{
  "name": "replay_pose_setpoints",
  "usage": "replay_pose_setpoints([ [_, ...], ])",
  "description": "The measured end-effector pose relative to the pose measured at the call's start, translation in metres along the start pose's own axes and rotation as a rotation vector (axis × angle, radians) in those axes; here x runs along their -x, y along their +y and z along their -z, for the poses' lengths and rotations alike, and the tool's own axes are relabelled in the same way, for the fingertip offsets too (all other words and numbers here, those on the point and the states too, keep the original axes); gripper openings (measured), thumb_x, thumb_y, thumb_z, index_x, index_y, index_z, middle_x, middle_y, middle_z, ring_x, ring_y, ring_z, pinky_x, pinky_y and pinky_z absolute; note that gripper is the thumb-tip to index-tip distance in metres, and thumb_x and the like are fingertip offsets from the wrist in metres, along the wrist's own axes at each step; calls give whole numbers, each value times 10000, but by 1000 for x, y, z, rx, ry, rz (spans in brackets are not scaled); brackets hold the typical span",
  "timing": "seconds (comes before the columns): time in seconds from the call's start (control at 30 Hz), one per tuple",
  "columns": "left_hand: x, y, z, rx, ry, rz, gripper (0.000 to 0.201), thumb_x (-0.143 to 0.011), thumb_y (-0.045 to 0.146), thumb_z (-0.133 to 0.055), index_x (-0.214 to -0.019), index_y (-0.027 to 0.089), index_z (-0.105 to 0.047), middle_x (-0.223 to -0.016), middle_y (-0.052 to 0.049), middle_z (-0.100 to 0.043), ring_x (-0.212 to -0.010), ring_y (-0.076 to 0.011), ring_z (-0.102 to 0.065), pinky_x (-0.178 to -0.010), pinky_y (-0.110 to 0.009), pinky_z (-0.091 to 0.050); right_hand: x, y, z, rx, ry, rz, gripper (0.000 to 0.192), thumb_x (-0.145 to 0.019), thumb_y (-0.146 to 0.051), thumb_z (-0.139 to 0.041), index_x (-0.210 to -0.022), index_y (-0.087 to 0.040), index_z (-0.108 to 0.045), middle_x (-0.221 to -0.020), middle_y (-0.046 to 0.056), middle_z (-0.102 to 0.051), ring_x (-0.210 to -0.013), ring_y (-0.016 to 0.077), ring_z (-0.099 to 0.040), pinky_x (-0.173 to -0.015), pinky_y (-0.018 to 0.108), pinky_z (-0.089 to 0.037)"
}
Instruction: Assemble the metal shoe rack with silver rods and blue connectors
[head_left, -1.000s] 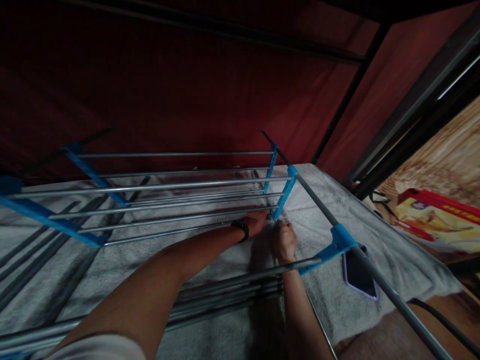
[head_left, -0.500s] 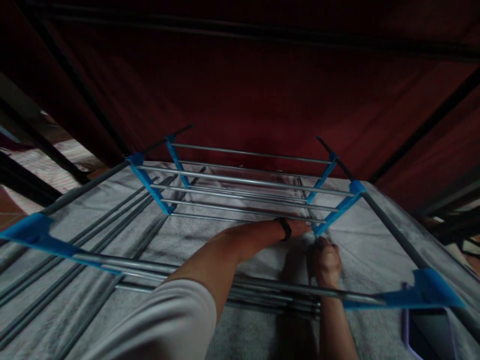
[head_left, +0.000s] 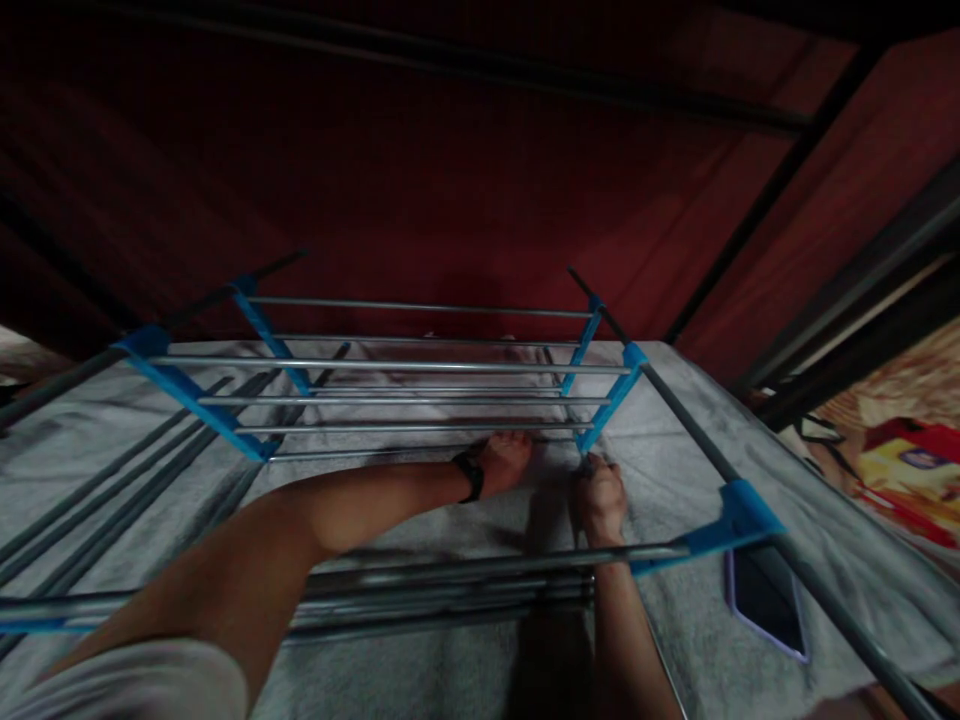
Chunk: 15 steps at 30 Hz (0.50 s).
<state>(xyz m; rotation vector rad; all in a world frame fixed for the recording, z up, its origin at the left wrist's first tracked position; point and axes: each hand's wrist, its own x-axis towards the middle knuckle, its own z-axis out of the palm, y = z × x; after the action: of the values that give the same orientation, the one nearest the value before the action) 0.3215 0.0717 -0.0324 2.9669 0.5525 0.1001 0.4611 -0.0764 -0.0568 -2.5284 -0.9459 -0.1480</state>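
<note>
A rack of grey metal rods (head_left: 405,401) with blue plastic brackets (head_left: 600,410) stands on a grey cloth. My right hand (head_left: 600,490) is closed in a fist just below the lower corner of the near right bracket. It grips a metal tube there, mostly hidden by the fingers. To its left, my left hand (head_left: 505,462), with a black band (head_left: 469,476) at the wrist, reaches to the lowest crossrod (head_left: 360,453). Its fingers bend over that rod, well left of the bracket. Another crossrod (head_left: 450,571) passes above my right forearm.
Several loose tubes (head_left: 127,490) lie on the cloth (head_left: 420,670) at the left. A phone in a purple case (head_left: 766,597) lies at the right, under a side tube (head_left: 832,600). Behind hangs dark red fabric (head_left: 420,200) on a dark frame. A yellow-red packet (head_left: 911,470) sits far right.
My left hand has moved left along the low rod, away from the bracket corner and my right hand. My right hand keeps its grip below the bracket. The view has turned right.
</note>
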Motion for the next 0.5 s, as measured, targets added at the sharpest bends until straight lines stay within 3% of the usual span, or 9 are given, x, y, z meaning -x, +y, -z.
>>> replay_pose_setpoints([
  [0.17,72,-28,12,-90,-3,275,319,-962,234,-419,-1196,98,-588,-1247,-210,-597,-1170,-348,-543,-966,-524,-461,0,4,-3,18,-7,14,517,-941,-216,-322,-1332,-142,-652,-999,199,-673,-884,286,-691,-765,386,-547],
  [0.37,144,-82,42,-29,-149,640,343,-989,228,-330,-1240,130,-541,-1281,-179,-572,-1214,-324,-521,-1003,-543,-418,-4,5,-3,51,-90,-20,465,-954,-176,-378,-1332,-135,-645,-1031,195,-674,-909,286,-705,-779,381,-536],
  [0.5,176,-115,59,-6,-167,743,319,-964,227,-376,-1202,114,-556,-1262,-195,-590,-1193,-336,-536,-1022,-586,-378,-3,4,-3,69,-77,-19,483,-937,-140,-354,-1327,-143,-638,-1042,181,-666,-921,264,-692,-765,351,-532],
])
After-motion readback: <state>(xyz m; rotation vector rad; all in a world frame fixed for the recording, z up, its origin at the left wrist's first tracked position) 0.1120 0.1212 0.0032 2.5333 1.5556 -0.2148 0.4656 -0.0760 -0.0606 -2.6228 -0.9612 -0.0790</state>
